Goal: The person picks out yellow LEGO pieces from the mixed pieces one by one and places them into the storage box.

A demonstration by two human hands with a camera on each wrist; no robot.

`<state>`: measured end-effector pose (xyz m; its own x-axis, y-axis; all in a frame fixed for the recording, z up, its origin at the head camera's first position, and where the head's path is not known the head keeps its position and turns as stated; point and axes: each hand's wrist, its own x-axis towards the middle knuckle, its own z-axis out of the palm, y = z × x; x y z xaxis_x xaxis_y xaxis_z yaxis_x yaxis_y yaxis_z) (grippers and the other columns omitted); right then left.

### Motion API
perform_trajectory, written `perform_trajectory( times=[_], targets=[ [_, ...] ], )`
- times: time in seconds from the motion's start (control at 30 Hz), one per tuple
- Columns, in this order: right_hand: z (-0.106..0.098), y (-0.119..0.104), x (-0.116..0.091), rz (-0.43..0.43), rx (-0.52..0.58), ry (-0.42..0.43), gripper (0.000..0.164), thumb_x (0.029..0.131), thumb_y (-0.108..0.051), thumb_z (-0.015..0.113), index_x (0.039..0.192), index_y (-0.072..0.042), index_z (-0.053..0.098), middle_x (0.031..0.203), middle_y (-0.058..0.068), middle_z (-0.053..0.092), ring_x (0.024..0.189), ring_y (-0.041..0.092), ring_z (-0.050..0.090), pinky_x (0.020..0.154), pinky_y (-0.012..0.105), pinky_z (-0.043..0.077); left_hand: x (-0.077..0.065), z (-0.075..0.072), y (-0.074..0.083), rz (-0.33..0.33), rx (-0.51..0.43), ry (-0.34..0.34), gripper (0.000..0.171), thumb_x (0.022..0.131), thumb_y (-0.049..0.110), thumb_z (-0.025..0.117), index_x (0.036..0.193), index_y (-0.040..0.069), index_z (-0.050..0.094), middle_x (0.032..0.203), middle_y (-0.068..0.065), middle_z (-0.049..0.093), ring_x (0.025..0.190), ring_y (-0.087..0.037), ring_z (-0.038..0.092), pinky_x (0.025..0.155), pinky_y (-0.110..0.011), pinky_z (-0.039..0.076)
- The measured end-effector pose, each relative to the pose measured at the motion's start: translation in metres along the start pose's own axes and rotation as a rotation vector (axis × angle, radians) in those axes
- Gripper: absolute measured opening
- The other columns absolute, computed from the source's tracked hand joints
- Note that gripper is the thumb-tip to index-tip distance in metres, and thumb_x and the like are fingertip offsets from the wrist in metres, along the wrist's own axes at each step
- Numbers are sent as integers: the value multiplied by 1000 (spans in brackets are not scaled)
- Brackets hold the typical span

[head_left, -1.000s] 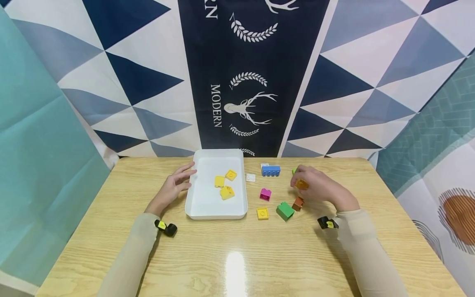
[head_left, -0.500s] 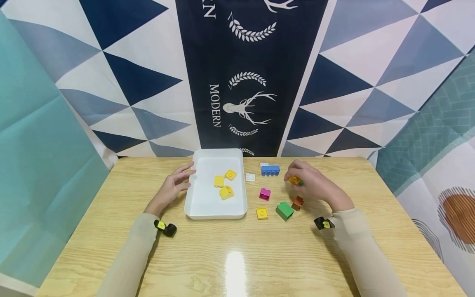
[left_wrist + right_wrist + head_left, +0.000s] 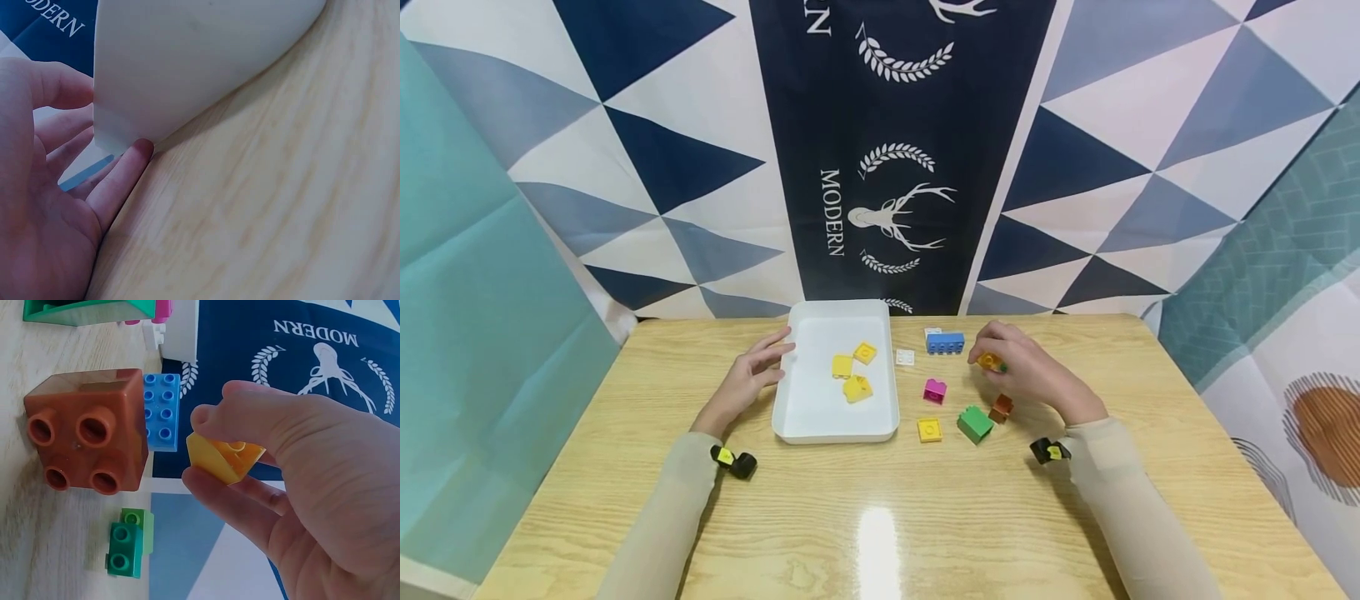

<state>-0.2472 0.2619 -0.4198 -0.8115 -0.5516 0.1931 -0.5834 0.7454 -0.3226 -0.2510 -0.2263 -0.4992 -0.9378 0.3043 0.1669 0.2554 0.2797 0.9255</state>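
Observation:
My right hand (image 3: 1026, 362) pinches a yellow toy brick (image 3: 219, 456) between thumb and fingers, off the table in the right wrist view. Near that hand lie a brown brick (image 3: 90, 434), a green brick (image 3: 975, 424) and a blue brick (image 3: 945, 343). My left hand (image 3: 748, 379) rests its spread fingertips at the left wall of a white tray (image 3: 820, 421). In the left wrist view, one fingertip touches the tray's outer wall (image 3: 194, 56) low down, close to the tabletop. Several yellow bricks (image 3: 842, 367) lie in the tray.
Between tray and right hand are a pink brick (image 3: 935, 392), a yellow brick (image 3: 929, 430) and a white flat brick (image 3: 906, 357). Two small green bricks (image 3: 129, 544) stand beyond the brown one. A patterned cloth (image 3: 880, 167) hangs behind the table's back edge.
My right hand has moved left and slightly toward the back with the yellow brick. The left hand and the tray stay as they were.

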Motion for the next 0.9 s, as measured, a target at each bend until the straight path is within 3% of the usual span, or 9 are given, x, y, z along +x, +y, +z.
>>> perform_trajectory(
  times=[0.5, 0.9],
  targets=[
    [3, 2, 3, 26, 31, -54, 25, 92, 10, 79, 109, -7, 84, 124, 15, 72, 119, 38, 66, 110, 62, 60, 1, 0, -2, -4, -11, 7, 48, 110, -3, 61, 157, -10, 59, 186, -19, 32, 175, -44, 27, 119, 1, 37],
    [-3, -1, 14, -3, 24, -35, 24, 94, 9, 78, 111, -7, 84, 122, 13, 72, 116, 35, 67, 106, 58, 64, 0, -1, -1, -2, -2, 2, 48, 110, -4, 61, 157, -10, 59, 186, -19, 32, 175, -44, 27, 120, 1, 36]
  ],
)
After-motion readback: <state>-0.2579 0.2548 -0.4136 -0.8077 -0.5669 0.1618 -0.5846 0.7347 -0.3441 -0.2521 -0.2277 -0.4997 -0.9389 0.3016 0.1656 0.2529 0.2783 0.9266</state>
